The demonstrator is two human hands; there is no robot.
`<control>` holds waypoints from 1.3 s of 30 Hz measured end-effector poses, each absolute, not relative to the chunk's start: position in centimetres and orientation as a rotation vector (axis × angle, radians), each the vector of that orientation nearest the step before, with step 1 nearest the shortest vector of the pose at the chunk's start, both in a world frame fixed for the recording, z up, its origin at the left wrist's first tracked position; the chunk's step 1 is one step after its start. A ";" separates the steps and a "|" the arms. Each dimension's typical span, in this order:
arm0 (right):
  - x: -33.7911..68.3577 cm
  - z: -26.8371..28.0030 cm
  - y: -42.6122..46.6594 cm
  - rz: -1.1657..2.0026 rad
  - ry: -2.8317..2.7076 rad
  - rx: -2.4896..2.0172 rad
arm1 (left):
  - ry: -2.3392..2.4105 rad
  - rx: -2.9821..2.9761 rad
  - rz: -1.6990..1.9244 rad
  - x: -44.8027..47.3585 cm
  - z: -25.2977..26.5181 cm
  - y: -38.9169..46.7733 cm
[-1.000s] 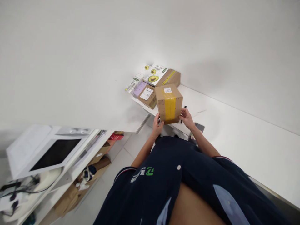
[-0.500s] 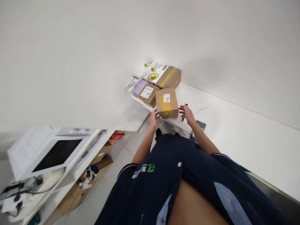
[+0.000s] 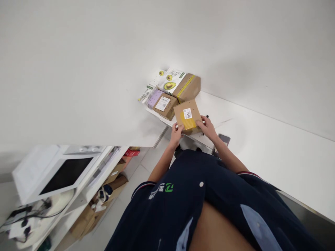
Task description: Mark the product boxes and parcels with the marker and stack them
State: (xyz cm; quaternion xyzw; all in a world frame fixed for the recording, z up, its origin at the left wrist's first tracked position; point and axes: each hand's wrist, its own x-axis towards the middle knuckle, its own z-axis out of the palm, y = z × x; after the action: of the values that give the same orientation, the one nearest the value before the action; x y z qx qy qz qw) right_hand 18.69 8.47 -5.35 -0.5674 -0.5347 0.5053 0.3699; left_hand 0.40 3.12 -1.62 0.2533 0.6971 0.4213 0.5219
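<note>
A brown cardboard box with yellow tape and a white label reading 7519 sits at the near edge of the white table. My left hand grips its near left corner, thumb on top. On the opposite side my right hand grips the near right corner, its thumb also over the top. Just behind stand a brown-and-lilac box with a white label and a larger carton with yellow tape. A dark pen is partly hidden by my right hand.
White avocado-printed boxes stand at the back left. A phone lies under my right forearm on the white table. At lower left, a microwave tops a shelf unit holding cardboard and other items. White walls rise behind.
Both hands have moved in from beside the taped cardboard box and closed on its near corners. The box has turned slightly.
</note>
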 end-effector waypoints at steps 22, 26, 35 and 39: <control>22.3 -14.5 12.1 1.255 -1.693 -2.323 | 2.016 1.378 1.121 0.2 -5.0 2.0; 23.9 -13.0 12.8 1.210 -1.560 -2.292 | 2.006 1.960 1.090 0.7 -3.5 2.2; 24.0 -3.6 15.1 1.060 -0.769 -1.309 | 1.794 2.342 0.408 4.6 -0.2 4.9; 21.6 -0.4 15.4 1.063 -0.913 -1.140 | 1.785 2.336 0.219 5.0 0.6 5.2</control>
State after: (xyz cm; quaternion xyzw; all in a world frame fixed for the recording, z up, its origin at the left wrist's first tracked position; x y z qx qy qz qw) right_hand 21.62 15.37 -0.36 -0.4955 -0.3968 0.4620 0.6193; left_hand 5.05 5.22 0.57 0.7888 0.6026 0.0740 0.0964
